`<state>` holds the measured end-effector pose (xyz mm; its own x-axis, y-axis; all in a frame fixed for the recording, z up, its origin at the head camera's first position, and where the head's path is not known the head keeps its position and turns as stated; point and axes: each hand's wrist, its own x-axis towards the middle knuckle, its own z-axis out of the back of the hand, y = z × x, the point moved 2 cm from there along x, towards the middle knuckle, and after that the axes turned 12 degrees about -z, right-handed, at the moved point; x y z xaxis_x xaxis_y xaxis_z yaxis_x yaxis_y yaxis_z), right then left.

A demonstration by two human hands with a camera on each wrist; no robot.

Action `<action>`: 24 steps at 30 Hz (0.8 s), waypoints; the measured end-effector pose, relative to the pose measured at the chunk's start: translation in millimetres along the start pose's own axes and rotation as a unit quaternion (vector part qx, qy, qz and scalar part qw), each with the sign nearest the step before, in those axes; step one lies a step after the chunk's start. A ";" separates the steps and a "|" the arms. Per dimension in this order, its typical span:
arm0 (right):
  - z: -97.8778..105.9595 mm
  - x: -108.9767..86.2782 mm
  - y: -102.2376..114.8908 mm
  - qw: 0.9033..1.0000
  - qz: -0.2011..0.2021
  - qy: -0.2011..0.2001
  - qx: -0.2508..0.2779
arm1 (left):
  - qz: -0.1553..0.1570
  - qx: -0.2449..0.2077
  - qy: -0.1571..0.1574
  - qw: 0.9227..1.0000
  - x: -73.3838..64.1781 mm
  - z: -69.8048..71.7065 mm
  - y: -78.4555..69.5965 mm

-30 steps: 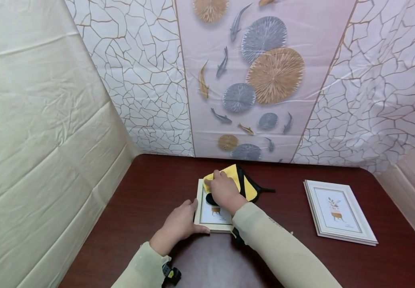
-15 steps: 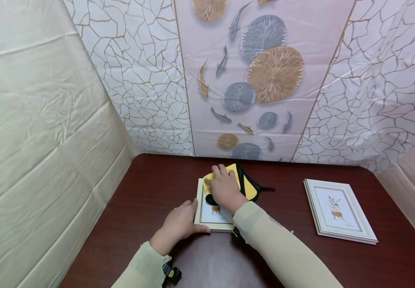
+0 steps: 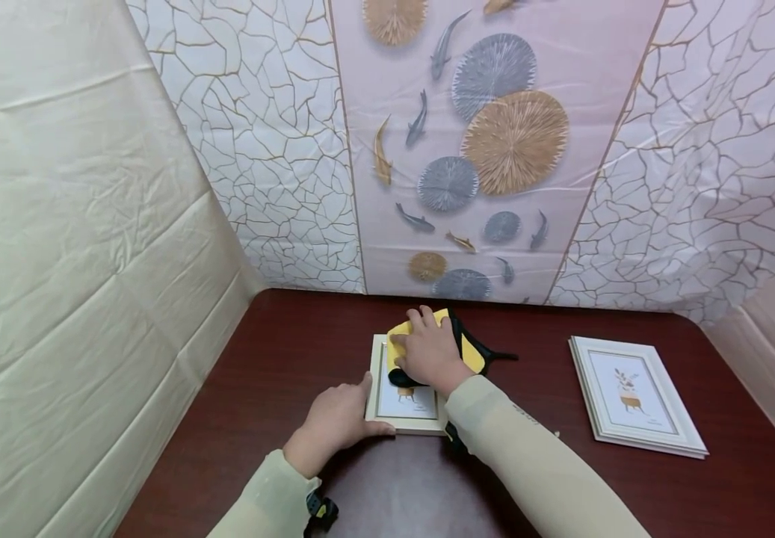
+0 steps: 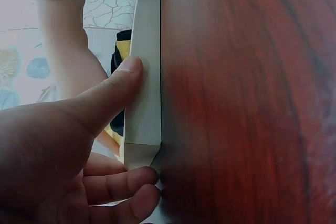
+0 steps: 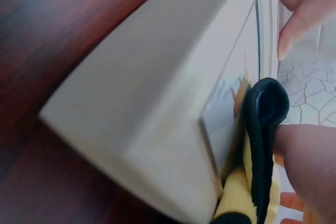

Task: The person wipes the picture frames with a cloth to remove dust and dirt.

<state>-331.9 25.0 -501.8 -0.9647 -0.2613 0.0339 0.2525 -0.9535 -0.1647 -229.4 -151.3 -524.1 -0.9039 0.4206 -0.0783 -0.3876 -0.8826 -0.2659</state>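
Note:
A cream picture frame (image 3: pixel 414 427) lies on the table with a potted-plant print (image 3: pixel 403 407) showing behind its pane. My left hand (image 3: pixel 335 418) grips its near left corner, the thumb along the near side and the fingers at the left side. In the left wrist view that thumb rests on the frame's side wall (image 4: pixel 144 108). Over the frame's far part lies a yellow cloth (image 3: pixel 399 329) with black edging, and my right hand (image 3: pixel 430 351) presses it down with fingers spread. The cloth's folded black edge (image 5: pixel 260 145) shows against the pane in the right wrist view.
Stacked white picture frames (image 3: pixel 636 392), the top one bearing a similar plant print, lie on the dark red-brown table (image 3: pixel 522 418) at the right. A patterned cloth backdrop (image 3: pixel 279 149) stands behind the table, with a cream drape (image 3: pixel 91 299) on the left.
My right hand and the cloth have shifted slightly right and toward me across the frame. The right fingers are more spread than a second ago. My left hand stays at the frame's corner.

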 end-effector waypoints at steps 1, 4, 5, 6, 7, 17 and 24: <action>-0.3 -0.4 -2.1 1.000 -0.002 0.002 -0.001 | -0.001 0.004 -0.001 1.000 -0.1 0.2 -0.6; -1.0 -2.2 -8.0 1.000 -0.004 0.007 0.001 | -0.002 0.005 -0.001 1.000 -0.9 0.1 -1.1; -1.1 -3.1 -9.9 1.000 -0.005 0.007 0.000 | -0.001 0.002 -0.001 1.000 -1.3 -0.2 -1.0; -1.2 -3.8 -11.8 1.000 -0.006 0.008 -0.003 | -0.001 0.000 -0.002 1.000 -1.5 -0.8 -0.7; -1.0 -4.5 -13.6 1.000 -0.008 0.009 -0.007 | -0.001 -0.003 -0.004 1.000 -1.5 -1.3 -0.4; 0.7 -12.8 -27.9 1.000 -0.015 0.012 -0.006 | 0.001 -0.010 -0.009 1.000 -2.7 -3.1 0.2; -1.3 -18.6 -39.4 0.999 -0.029 0.020 0.005 | 0.008 0.000 -0.004 1.000 -3.7 -2.4 -2.1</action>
<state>-324.0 67.6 -497.2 -0.9798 -0.2000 0.0028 0.1972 -0.9681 -0.1545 -224.8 -150.5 -525.5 -0.9113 0.4051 -0.0743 -0.3735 -0.8889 -0.2654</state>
